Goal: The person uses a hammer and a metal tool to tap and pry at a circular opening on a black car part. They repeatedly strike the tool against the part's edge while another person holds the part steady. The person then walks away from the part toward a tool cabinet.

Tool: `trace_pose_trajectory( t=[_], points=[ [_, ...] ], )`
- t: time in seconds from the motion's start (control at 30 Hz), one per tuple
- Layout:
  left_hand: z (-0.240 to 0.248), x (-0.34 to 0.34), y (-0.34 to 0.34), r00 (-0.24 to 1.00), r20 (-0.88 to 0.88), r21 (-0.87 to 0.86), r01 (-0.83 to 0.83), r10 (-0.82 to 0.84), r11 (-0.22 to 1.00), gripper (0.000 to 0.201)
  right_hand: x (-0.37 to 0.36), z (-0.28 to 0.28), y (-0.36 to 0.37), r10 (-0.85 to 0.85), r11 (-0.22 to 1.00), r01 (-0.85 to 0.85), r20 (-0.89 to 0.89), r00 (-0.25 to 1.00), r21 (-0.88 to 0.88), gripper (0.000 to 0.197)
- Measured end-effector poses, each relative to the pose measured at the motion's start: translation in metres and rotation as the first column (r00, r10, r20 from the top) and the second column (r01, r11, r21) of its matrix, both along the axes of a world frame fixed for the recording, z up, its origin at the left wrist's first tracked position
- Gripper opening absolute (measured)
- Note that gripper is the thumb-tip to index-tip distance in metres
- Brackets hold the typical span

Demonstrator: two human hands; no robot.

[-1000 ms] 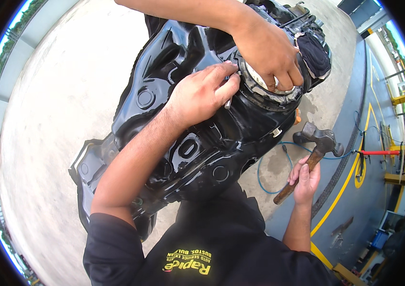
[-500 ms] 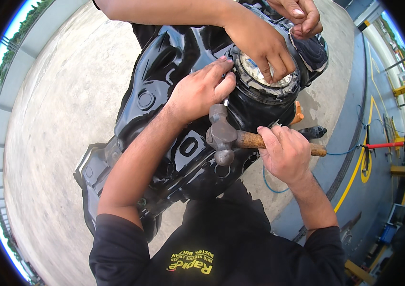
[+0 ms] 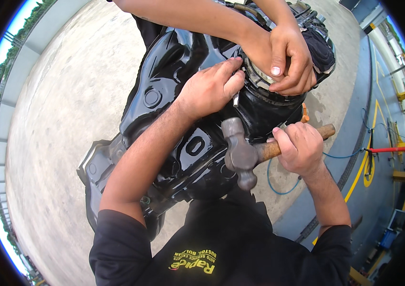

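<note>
A large glossy black moulded tank (image 3: 138, 107) lies in front of me. My left hand (image 3: 210, 91) is closed around a slim metal rod, likely a punch or chisel; only its silvery end (image 3: 236, 100) shows below the fingers, and its other end is hidden at the ring. That hand rests at the left edge of the round collar ring (image 3: 274, 98) on the tank. My right hand (image 3: 301, 148) grips the wooden handle of a ball-peen hammer (image 3: 242, 157). The hammer's head hangs just below the rod's end, apart from it.
Another person's hands (image 3: 294, 59) cover the ring's opening, their arms reaching in from the top. A dark cloth-like piece (image 3: 320, 50) lies at the tank's far end. A blue hose (image 3: 278, 192) curls over the concrete floor (image 3: 64, 95) at right.
The hammer has swung down from the rod's end, its handle now tilting up to the right. The other person's second hand has come down over the first, covering the opening.
</note>
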State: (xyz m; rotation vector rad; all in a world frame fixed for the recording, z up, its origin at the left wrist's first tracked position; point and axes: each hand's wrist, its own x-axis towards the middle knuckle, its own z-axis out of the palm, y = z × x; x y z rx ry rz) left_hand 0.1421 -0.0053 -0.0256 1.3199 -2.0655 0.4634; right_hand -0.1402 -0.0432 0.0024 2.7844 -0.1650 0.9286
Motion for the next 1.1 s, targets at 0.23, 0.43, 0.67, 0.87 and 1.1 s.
trace_pose_trajectory(
  t=[0.23,0.43,0.67,0.87,1.1],
  points=[
    [-0.005,0.001,-0.003,0.999,-0.034,-0.034,0.002,-0.003,0.999,0.028,0.003,0.001,0.0,0.086,0.996,-0.085,0.038,0.996,-0.016,0.031],
    [-0.004,-0.002,-0.006,0.998,-0.057,-0.007,0.01,-0.01,1.0,0.025,0.001,-0.005,0.004,-0.013,0.999,0.013,-0.006,1.0,0.032,0.034],
    [-0.006,-0.002,-0.003,0.999,-0.033,-0.01,-0.017,0.017,1.0,0.019,0.005,0.006,0.011,-0.108,0.971,0.123,-0.086,0.99,0.203,0.043],
    [-0.003,-0.005,-0.008,0.999,0.01,-0.045,-0.036,0.036,0.998,0.015,0.003,0.0,0.003,-0.117,0.989,0.122,-0.072,0.991,0.081,0.03],
    [0.002,-0.005,-0.009,0.998,0.056,-0.042,-0.037,0.039,0.998,0.023,-0.006,0.005,0.004,-0.026,0.996,0.033,-0.083,0.996,0.088,0.035]
  ],
)
